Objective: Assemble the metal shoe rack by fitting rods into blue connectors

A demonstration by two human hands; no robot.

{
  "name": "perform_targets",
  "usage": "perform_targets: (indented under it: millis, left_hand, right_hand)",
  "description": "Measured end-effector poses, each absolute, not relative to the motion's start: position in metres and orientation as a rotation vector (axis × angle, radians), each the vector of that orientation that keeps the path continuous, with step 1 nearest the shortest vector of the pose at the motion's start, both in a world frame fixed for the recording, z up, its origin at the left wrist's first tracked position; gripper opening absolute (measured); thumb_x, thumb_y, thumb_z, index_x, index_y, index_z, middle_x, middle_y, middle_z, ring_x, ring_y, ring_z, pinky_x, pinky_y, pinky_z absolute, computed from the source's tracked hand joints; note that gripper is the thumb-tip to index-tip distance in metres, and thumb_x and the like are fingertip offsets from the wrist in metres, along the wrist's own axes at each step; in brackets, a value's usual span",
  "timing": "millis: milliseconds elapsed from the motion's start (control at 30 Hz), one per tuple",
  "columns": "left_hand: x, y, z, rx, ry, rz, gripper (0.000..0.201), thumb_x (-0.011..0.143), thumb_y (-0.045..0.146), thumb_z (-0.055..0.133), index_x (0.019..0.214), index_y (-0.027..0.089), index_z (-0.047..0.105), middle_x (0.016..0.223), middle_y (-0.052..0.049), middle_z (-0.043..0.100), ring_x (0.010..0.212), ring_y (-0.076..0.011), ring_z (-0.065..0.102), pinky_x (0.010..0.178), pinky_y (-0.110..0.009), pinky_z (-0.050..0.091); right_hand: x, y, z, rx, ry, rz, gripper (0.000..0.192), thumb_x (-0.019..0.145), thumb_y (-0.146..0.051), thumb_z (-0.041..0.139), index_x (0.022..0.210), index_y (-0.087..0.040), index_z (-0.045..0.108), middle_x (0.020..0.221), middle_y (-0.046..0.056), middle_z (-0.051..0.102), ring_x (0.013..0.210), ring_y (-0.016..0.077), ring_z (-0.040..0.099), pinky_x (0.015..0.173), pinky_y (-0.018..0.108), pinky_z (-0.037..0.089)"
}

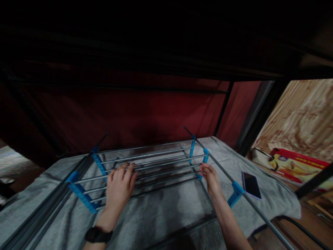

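Note:
A rack frame of thin grey metal tubes joined by blue plastic connectors lies on a grey blanket (pixel 166 208). My left hand (pixel 119 184), with a dark band on its wrist, is over the near tubes, its fingers bent across a metal tube (pixel 95 178); their undersides are hidden. A blue connector (pixel 82 192) takes the tubes' left ends. My right hand (pixel 210 175) pinches the right end of a metal tube, just below another blue connector (pixel 205 155). A long side tube (pixel 221 168) passes through the right-hand connectors, including a nearer blue connector (pixel 235 193).
A bundle of long grey tubes (pixel 49 205) lies along the left side. A phone (pixel 251 185) rests on the blanket at right. Beyond it is a red and yellow box (pixel 299 166). Dark bed-frame posts (pixel 262 118) and a low dark overhead surface surround the space.

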State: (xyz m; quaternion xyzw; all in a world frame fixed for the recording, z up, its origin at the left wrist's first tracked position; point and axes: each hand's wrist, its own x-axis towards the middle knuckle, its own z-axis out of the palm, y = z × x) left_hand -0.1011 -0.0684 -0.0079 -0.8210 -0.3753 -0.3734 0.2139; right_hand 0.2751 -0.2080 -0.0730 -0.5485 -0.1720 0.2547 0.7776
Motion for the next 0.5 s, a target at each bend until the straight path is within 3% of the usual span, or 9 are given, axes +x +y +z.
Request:
perform_targets:
  millis: [133, 300, 400, 500]
  left_hand:
    - [-0.139, -0.079, -0.033, -2.131, -1.361, -1.376, 0.031, 0.102, 0.041, 0.044, 0.108, 0.019, 0.065, 0.102, -0.013, 0.069, 0.096, -0.0292, 0.063, 0.088, -0.042, 0.048]
    - [-0.173, -0.094, -0.081, -1.758, -1.948, -1.803, 0.027, 0.093, 0.046, 0.050, 0.093, 0.020, 0.058, 0.089, -0.007, 0.061, 0.087, -0.0260, 0.059, 0.081, -0.041, 0.052]
    - [-0.187, -0.094, -0.101, -1.386, -2.222, -1.933, 0.033, 0.086, 0.047, 0.055, 0.102, 0.018, 0.059, 0.100, -0.009, 0.060, 0.093, -0.0268, 0.058, 0.085, -0.044, 0.054]
    - [-0.197, -0.086, -0.109, -1.257, -2.302, -1.951, 0.054, 0.082, 0.046, 0.058, 0.124, 0.012, 0.057, 0.122, -0.018, 0.058, 0.112, -0.0333, 0.058, 0.100, -0.050, 0.052]
  right_hand:
    - [0.299, -0.219, -0.090, -1.352, -0.403, 0.281, 0.036, 0.062, -0.047, 0.073, 0.088, -0.022, 0.069, 0.097, 0.004, 0.073, 0.094, 0.0244, 0.066, 0.082, 0.039, 0.057]
    - [0.322, -0.219, -0.113, -1.511, -0.445, 0.161, 0.048, 0.067, -0.045, 0.066, 0.109, -0.022, 0.066, 0.118, 0.008, 0.070, 0.108, 0.0262, 0.064, 0.105, 0.046, 0.048]
    - [0.330, -0.212, -0.120, -1.534, -0.472, 0.163, 0.058, 0.070, -0.049, 0.065, 0.121, -0.020, 0.064, 0.130, 0.012, 0.067, 0.118, 0.0288, 0.062, 0.109, 0.047, 0.045]
    - [0.337, -0.204, -0.117, -1.555, -0.497, 0.176, 0.063, 0.068, -0.052, 0.066, 0.122, -0.020, 0.064, 0.131, 0.014, 0.067, 0.122, 0.0314, 0.062, 0.110, 0.046, 0.045]
